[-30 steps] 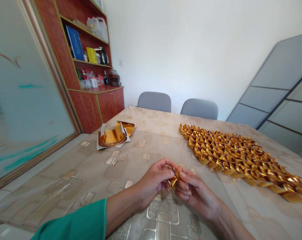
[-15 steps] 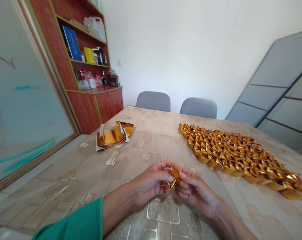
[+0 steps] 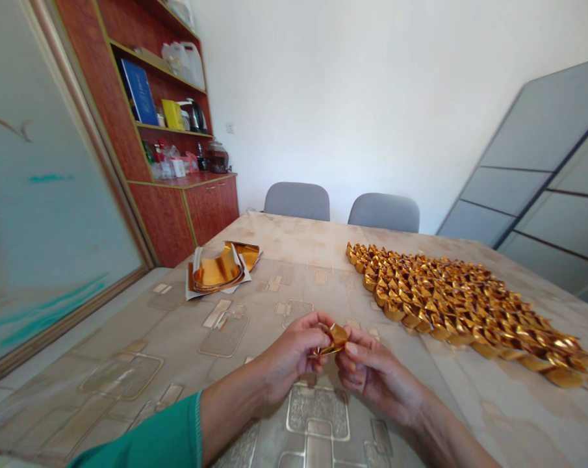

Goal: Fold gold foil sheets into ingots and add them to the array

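Observation:
Between my two hands, above the near part of the table, is a small folded piece of gold foil paper [image 3: 337, 338]. My left hand [image 3: 298, 354] pinches its left side, with the thumb pressed over the fold. At its right end, my right hand [image 3: 371, 364] grips it between thumb and fingertips, the other fingers curled in. To the right lie rows of folded gold paper ingots [image 3: 449, 299], packed close together. A stack of flat gold foil sheets [image 3: 218, 270], curled and with pale backs, rests at the left.
A patterned cloth covers the table [image 3: 274, 234]. Behind it stand two grey chairs [image 3: 297, 200] [image 3: 384, 212] against a white wall. A red-brown cabinet [image 3: 210, 208] with loaded shelves is at the back left, beside a frosted glass panel [image 3: 54, 195].
The foil piece has turned in my fingers and now lies flatter, its opening showing more. My right thumb has shifted on its end. The view has tipped slightly.

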A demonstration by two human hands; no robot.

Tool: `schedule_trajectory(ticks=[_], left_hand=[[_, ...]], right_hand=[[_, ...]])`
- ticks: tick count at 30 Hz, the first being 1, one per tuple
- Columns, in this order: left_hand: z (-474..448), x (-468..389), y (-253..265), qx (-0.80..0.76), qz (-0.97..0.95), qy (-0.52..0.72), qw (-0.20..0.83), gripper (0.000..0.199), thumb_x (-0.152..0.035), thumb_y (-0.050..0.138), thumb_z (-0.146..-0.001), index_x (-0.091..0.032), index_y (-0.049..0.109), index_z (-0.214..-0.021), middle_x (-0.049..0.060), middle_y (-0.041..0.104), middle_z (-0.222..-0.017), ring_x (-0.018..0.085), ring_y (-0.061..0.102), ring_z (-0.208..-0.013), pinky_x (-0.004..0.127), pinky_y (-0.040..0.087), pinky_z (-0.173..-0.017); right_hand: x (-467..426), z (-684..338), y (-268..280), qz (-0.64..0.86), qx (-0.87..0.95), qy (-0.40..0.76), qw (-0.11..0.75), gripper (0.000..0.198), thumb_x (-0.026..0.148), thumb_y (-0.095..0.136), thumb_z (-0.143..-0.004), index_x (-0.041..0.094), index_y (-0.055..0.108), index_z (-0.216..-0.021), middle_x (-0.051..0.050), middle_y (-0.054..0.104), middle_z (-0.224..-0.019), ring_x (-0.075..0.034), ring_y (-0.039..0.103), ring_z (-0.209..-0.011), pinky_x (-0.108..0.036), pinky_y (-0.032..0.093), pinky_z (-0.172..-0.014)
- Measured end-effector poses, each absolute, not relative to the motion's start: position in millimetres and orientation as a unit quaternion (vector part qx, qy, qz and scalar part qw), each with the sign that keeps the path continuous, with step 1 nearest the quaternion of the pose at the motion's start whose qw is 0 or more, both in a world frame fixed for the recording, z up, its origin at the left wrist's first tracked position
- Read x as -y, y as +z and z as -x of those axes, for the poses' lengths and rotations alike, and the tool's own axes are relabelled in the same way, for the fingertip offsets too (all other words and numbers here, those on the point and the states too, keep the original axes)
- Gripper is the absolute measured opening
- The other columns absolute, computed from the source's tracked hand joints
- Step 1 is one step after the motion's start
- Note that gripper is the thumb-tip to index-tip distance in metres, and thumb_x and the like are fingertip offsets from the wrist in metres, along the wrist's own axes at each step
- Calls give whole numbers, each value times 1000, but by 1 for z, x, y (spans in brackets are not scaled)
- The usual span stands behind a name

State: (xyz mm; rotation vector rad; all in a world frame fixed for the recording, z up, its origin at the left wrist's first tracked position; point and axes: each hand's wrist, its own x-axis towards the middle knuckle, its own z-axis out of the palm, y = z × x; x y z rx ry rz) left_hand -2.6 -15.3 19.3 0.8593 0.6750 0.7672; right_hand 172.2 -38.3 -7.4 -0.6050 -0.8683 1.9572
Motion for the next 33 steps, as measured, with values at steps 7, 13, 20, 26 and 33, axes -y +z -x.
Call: schedule_trajectory(ticks=[7, 13, 20, 26, 33], left_hand=[[0, 17, 22, -352, -460, 374, 724, 15, -22, 64, -69, -16, 60, -82, -1, 57, -74, 9, 48, -59, 21, 36, -54], [2, 14, 16, -314, -397, 365, 782, 20, -26, 69, -73, -16, 61, -88, -1, 59, -76, 7, 49, -56, 20, 36, -54], [2, 19, 19, -175, -280, 356, 874, 41, -15, 79, -69, -19, 59, -105, -1, 58, -82, 7, 53, -66, 20, 41, -63], [1, 18, 16, -180, -285, 397, 853, 30, -15, 73, -72, -17, 57, -98, 0, 61, -78, 8, 52, -61, 22, 41, -62], [2, 19, 16, -217, -441, 395, 776, 18, -16, 64, -73, -15, 61, -91, 3, 63, -81, 10, 52, -63, 23, 39, -59]], right_hand=[[36, -171, -10, 261, 317, 801, 436, 26, 34, 77, -80, 17, 57, -75, 8, 41, -53, -5, 24, -46, -20, 22, -47], [36, -172, -12, 278, 316, 781, 461, 31, 35, 83, -72, 17, 59, -74, 6, 44, -57, -6, 30, -50, -19, 27, -49], [35, -171, -12, 295, 366, 686, 555, 32, 44, 82, -70, 18, 64, -66, 4, 46, -57, -10, 34, -54, -23, 31, -53], [39, -169, -9, 289, 422, 684, 521, 27, 38, 85, -68, 19, 74, -83, -1, 63, -69, -12, 45, -60, -26, 35, -60], [39, -173, -5, 240, 300, 796, 468, 29, 43, 77, -76, 14, 72, -79, 0, 58, -65, -9, 46, -58, -24, 40, -59]])
